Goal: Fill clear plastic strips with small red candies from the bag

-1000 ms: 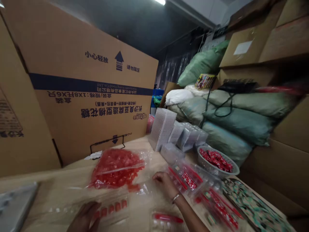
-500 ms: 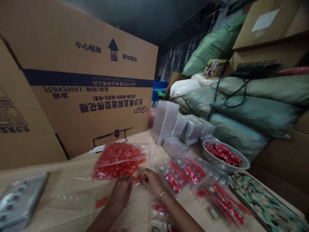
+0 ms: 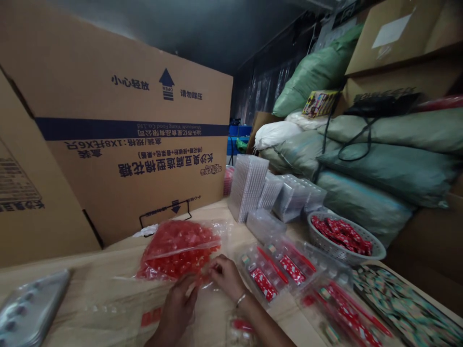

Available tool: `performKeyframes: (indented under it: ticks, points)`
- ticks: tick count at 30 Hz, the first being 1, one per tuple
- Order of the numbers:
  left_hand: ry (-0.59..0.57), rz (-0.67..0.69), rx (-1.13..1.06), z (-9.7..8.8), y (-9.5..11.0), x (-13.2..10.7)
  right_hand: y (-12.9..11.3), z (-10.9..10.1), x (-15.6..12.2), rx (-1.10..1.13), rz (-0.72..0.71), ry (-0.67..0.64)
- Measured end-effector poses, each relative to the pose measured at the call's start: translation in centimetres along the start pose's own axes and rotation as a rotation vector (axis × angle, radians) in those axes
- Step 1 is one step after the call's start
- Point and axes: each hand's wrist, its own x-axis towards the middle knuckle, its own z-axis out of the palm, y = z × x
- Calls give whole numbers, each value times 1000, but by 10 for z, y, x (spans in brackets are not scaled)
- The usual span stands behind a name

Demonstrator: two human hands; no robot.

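A clear plastic bag of red, jelly-like pieces (image 3: 177, 246) lies on the table, its open side towards me. Just in front of that opening, my right hand (image 3: 226, 277) pinches at a small reddish translucent piece (image 3: 203, 276). My left hand (image 3: 177, 306) is close beside it, fingers curled; what they hold, if anything, is hidden. Under the left wrist, flat red pieces (image 3: 151, 317) show in a clear tray on the tabletop. A second clear tray with red contents (image 3: 243, 325) is partly covered by my right forearm.
Filled clear trays (image 3: 263, 284) with red spotted packets stand to the right. Behind them are stacked clear trays (image 3: 248, 188), a grey basket of red packets (image 3: 345, 236) and a tray of striped pieces (image 3: 405, 303). More trays (image 3: 34, 306) lie left. A large carton (image 3: 133, 193) walls the back.
My left hand has turned, its thumb now showing apart from the fingertips. Both hands stay by the bag's opening. The whole view has shifted slightly downward.
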Motion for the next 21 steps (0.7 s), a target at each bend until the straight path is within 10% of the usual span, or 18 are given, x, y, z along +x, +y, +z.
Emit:
performKeyframes:
  ticks: [7,14,21]
  points:
    - [58,-177,-540,-3,27,-13,-30,-1,-43,613,-7,18]
    - [-35,-374,-723,-38,43,-61,-51,9,-76,1106,295,-314]
    - [-63,-453,-780,-54,37,-116,-74,37,-111,1138,388,-451]
